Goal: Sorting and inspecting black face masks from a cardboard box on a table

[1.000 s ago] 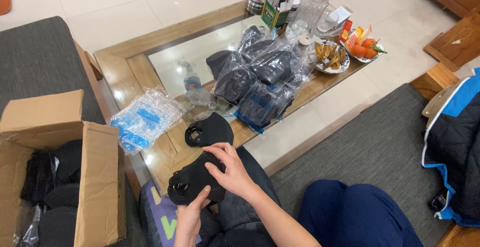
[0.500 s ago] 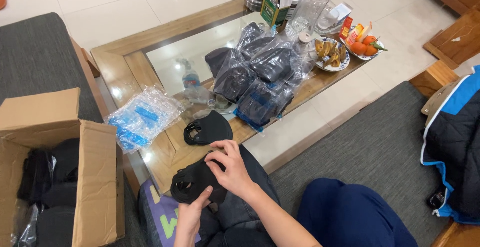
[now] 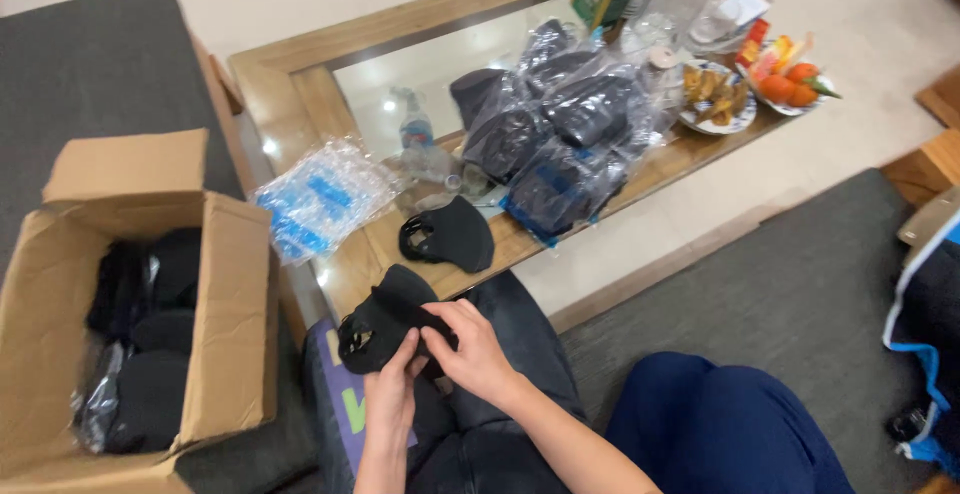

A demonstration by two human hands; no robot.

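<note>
Both hands, left hand [image 3: 392,386] and right hand [image 3: 472,352], pinch a black face mask [image 3: 385,319] low in the frame. I judge I'm folding it; next needs flattening, like the mask [image 3: 452,234] on the table [image 3: 300,94].

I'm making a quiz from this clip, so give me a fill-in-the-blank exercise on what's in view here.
1. Both hands, left hand and right hand, hold a ____ fabric mask.
2. A second mask lies on the wooden ____.
3. The open box beside the person is made of ____.
4. The oranges sit at the table's far ____ end.

Missing words: black; table; cardboard; right
</note>
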